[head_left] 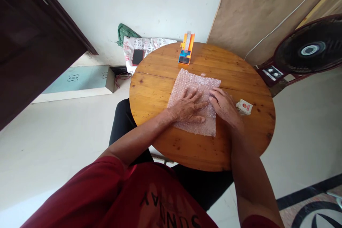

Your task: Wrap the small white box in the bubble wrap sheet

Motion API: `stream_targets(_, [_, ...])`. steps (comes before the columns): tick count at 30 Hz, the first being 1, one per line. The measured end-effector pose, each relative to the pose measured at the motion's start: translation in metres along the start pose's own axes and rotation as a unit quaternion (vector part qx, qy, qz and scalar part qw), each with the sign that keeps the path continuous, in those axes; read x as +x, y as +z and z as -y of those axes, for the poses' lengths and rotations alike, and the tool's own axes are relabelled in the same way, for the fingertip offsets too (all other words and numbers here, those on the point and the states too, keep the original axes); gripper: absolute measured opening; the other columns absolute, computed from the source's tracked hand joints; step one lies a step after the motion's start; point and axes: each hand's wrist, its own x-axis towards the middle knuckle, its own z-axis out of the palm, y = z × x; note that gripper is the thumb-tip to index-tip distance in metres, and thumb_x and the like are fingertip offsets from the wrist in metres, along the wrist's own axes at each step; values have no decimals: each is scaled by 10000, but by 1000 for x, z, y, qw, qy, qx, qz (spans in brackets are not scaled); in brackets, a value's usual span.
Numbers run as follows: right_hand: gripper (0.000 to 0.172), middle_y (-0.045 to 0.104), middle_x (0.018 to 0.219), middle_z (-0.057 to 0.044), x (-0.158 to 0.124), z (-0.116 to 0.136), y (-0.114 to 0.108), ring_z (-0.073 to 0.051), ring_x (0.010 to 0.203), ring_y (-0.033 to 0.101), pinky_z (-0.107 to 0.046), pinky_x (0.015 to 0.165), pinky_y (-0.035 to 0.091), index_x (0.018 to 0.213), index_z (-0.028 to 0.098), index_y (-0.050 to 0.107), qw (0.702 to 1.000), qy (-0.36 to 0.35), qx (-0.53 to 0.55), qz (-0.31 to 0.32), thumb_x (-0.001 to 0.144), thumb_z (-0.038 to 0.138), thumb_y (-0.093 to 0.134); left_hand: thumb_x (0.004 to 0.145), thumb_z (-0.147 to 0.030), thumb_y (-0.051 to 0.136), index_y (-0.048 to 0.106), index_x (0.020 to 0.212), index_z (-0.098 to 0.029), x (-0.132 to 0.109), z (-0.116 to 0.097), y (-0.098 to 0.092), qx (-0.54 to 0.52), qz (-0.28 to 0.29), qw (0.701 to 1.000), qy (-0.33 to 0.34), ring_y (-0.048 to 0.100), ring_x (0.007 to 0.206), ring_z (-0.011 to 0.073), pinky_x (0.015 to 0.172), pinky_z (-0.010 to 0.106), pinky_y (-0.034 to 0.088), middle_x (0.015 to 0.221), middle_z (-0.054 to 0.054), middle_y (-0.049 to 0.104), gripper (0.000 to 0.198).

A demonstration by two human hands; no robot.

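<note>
A sheet of bubble wrap (197, 85) lies flat on a round wooden table (155, 85). My left hand (187, 107) rests palm down on the sheet, fingers stretched out and apart. My right hand (226, 105) lies beside it on the sheet's right edge, fingers flat and pointing left. Under the fingertips a dark patch shows through the wrap; I cannot make out what it is. Neither hand grips anything.
An orange tape dispenser (186, 50) stands at the table's far edge. A small white and red box (244, 107) lies right of my right hand. A black phone (138, 57) rests on a printed sack behind the table. A floor fan (311, 50) stands at the right.
</note>
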Motion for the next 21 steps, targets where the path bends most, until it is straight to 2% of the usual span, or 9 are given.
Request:
stream_targets(4, [447,606,1447,-137,0,4,-3,-349,1333,550,-573,1105,409,1288,203,660,1000,-6,-1,-25,972,323,368,879,-699,586,462,1534,-262,0,0,-1,-7,0,1000,-3,189,1559,453,1218,711,65,1662,194,289,798])
stream_targets(12, [476,701,1309,-101,-2,6,-6,-316,1244,609,-516,1075,448,1306,253,664,993,-1,13,-117,956,267,343,861,-729,587,467,1533,-247,0,-1,-3,-10,10,1000,-3,179,1556,469,1214,716,52,1655,220,290,836])
stream_targets(17, [363,767,1119,-85,0,1,0,-305,1076,677,-518,973,501,1136,269,723,974,-65,41,-212,917,228,437,846,-729,610,465,1533,-258,1,0,-2,-16,13,1000,-6,170,1556,475,1208,726,50,1670,208,258,846])
stream_targets(21, [314,775,1005,-65,-1,2,-1,-278,974,702,-493,919,532,1036,286,734,952,-82,83,-282,931,204,450,838,-737,612,478,1526,-240,2,1,-1,-21,12,1000,-2,184,1551,477,1209,726,46,1653,215,297,859])
